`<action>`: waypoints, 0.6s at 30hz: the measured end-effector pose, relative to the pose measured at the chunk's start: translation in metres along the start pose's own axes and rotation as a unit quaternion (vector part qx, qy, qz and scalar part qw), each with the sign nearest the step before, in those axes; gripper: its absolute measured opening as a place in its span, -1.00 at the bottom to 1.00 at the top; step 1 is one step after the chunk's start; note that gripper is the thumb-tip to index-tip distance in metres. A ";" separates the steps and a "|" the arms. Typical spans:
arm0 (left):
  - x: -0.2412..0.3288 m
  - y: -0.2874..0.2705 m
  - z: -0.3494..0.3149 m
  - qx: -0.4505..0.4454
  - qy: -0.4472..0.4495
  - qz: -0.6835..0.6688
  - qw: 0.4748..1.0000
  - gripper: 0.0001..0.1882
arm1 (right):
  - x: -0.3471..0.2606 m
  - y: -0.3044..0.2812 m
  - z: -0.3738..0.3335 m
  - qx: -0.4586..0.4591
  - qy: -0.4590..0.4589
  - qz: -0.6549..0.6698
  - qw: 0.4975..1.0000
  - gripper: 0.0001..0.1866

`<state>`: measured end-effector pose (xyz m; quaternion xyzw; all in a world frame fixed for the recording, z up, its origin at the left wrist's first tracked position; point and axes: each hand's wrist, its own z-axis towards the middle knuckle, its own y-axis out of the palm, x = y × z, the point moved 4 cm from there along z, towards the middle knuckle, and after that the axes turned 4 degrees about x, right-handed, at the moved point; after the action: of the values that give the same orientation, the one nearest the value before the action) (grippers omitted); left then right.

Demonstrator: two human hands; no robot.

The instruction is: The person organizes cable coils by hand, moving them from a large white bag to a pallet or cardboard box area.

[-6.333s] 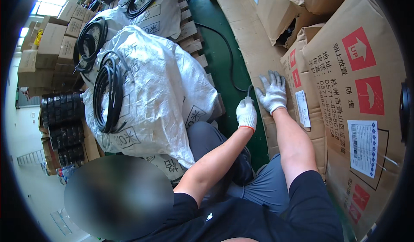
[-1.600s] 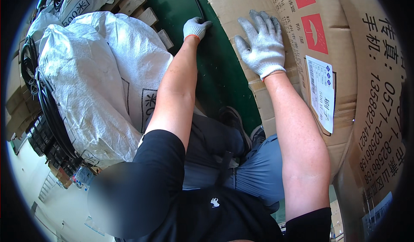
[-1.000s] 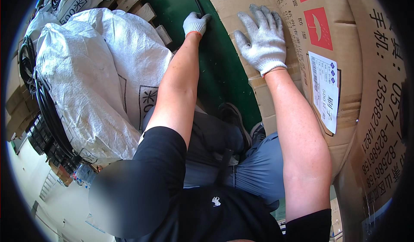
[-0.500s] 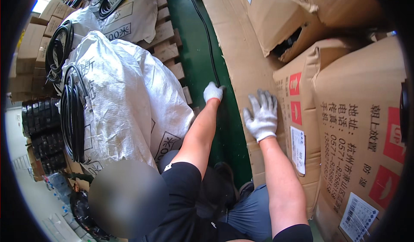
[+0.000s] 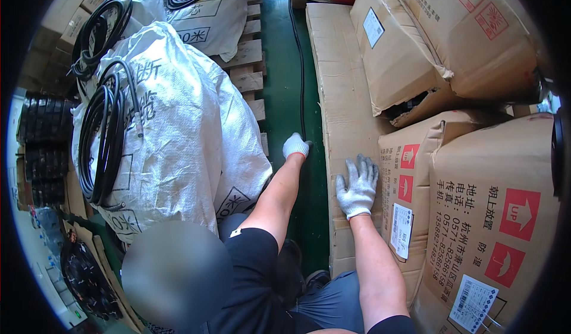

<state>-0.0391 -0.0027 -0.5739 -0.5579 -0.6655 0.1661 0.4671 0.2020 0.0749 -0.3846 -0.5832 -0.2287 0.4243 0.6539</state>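
The left hand [image 5: 295, 147] grips a black cable [image 5: 303, 90]; the right hand [image 5: 358, 190] touches cardboard [image 5: 343, 78].

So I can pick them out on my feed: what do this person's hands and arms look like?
The left hand and right hand wear whitish knitted gloves. The right glove's fingers look greyer; the left cuff has an orange-red edge. Forearms are bare below short black sleeves.
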 end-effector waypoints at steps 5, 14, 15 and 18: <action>-0.001 -0.002 -0.002 0.000 -0.002 -0.010 1.000 -0.41 | -0.003 -0.002 0.001 -0.018 0.018 -0.008 1.000 -0.44; -0.007 0.002 0.003 0.001 -0.005 -0.013 1.000 -0.40 | -0.004 0.000 -0.001 -0.010 0.012 -0.009 1.000 -0.42; -0.008 0.002 0.004 0.002 -0.006 -0.013 1.000 -0.40 | -0.005 0.000 -0.001 -0.011 0.012 -0.009 1.000 -0.42; -0.002 0.003 0.001 -0.006 -0.002 -0.010 1.000 -0.40 | -0.002 0.000 -0.001 -0.011 0.011 -0.010 1.000 -0.42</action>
<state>-0.0385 -0.0035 -0.5781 -0.5534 -0.6732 0.1584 0.4641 0.2021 0.0727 -0.3844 -0.5928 -0.2316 0.4086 0.6543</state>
